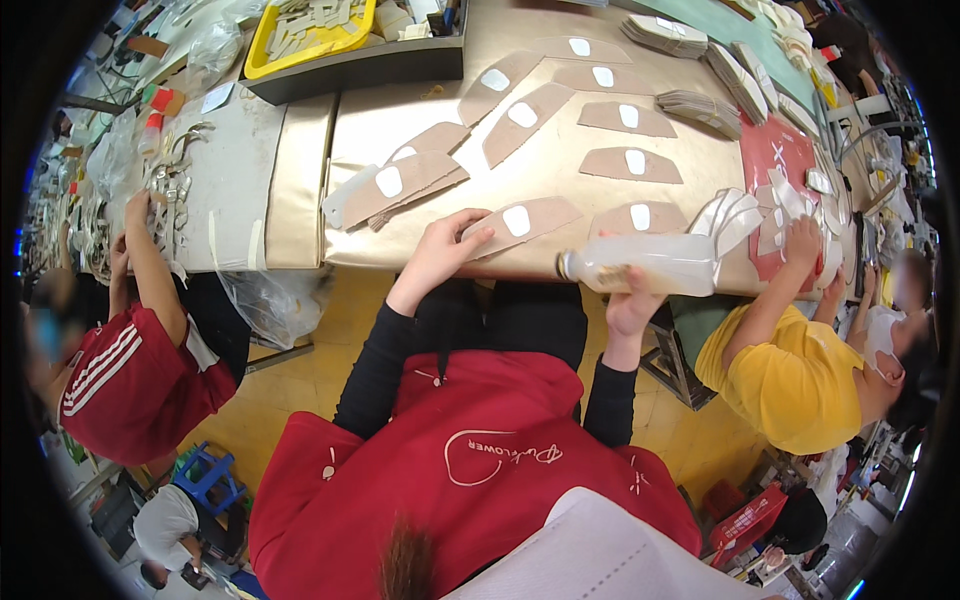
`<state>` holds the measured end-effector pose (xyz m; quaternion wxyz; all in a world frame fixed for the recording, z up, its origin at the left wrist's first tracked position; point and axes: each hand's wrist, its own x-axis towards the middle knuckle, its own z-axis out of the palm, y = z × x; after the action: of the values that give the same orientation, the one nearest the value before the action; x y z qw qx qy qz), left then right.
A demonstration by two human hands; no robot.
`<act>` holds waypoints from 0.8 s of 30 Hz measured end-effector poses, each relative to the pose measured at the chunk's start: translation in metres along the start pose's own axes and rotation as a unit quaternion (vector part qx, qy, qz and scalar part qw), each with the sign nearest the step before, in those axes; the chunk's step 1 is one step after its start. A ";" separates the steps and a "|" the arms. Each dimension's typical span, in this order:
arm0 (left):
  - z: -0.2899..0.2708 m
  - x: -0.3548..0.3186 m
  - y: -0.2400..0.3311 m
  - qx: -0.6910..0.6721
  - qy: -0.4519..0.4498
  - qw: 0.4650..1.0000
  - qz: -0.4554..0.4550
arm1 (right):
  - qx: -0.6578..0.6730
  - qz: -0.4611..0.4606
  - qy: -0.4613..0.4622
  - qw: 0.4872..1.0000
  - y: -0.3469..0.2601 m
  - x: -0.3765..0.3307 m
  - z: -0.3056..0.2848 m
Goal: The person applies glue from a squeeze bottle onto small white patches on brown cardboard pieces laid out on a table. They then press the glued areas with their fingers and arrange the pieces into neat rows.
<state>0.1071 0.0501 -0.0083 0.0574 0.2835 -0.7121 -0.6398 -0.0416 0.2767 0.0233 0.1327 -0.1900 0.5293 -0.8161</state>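
Observation:
My left hand (448, 248) grips the left end of a beige curved fabric piece (555, 216) at the table's near edge, thumb on top. A white rounded patch (516, 220) lies on that piece. In my right hand (634, 305) is a translucent plastic bottle (655, 264), held on its side with its dark narrow tip toward the left, near the piece. The bottle partly covers another beige piece (665, 215) with a white patch. Farther back, several similar patched pieces (630, 165) lie spread out, and a small overlapping pile (425, 175) sits to the left.
A black tray (360, 75) with a yellow basket (365, 45) of small strips stands at the back left. Stacks of beige pieces (700, 108) lie at the back right. Co-workers in red (150, 380) and yellow (785, 370) work close on either side.

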 end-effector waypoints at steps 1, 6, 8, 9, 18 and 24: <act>-0.001 0.001 -0.003 -0.032 -0.006 0.999 -0.008 | -0.008 0.023 -0.013 1.000 0.003 0.002 0.006; -0.002 0.005 -0.006 -0.059 0.003 0.998 -0.003 | -0.137 0.050 -0.030 0.989 0.025 0.019 0.044; 0.001 0.005 -0.004 -0.056 0.011 0.998 -0.004 | -0.169 0.019 -0.067 0.983 0.031 0.029 0.057; 0.003 0.004 -0.003 -0.054 0.016 0.998 -0.007 | -0.169 0.012 -0.080 0.982 0.034 0.033 0.064; 0.004 0.002 0.001 -0.025 0.036 0.999 -0.010 | -0.356 -0.112 -0.184 0.909 0.037 0.046 0.081; 0.006 0.003 -0.003 -0.025 0.052 0.998 -0.004 | -0.349 -0.096 -0.144 0.921 0.034 0.048 0.083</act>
<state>0.1028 0.0540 -0.0133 0.0990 0.3172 -0.6906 -0.6424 -0.0466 0.1754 0.0308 0.0539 -0.3896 0.7350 -0.5522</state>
